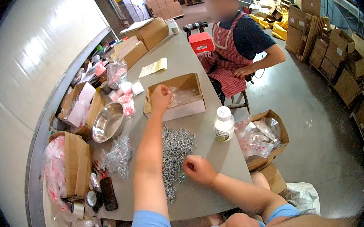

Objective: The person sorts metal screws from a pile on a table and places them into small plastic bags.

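My left hand reaches over the left side of an open cardboard box, fingers pinched at a clear plastic bag inside it. Just nearer to me, a loose heap of small grey metal screws is spread on the table. My right hand is curled closed at the right edge of this heap; whatever its fingers hold is hidden. Left of my left forearm lies a clear bag of similar metal pieces.
A white bottle stands right of the heap. At left are a steel bowl, a carton of pink-white bags and a dark phone. A carton of plastic bags is beside the table's right edge. A person in a checked apron sits beyond.
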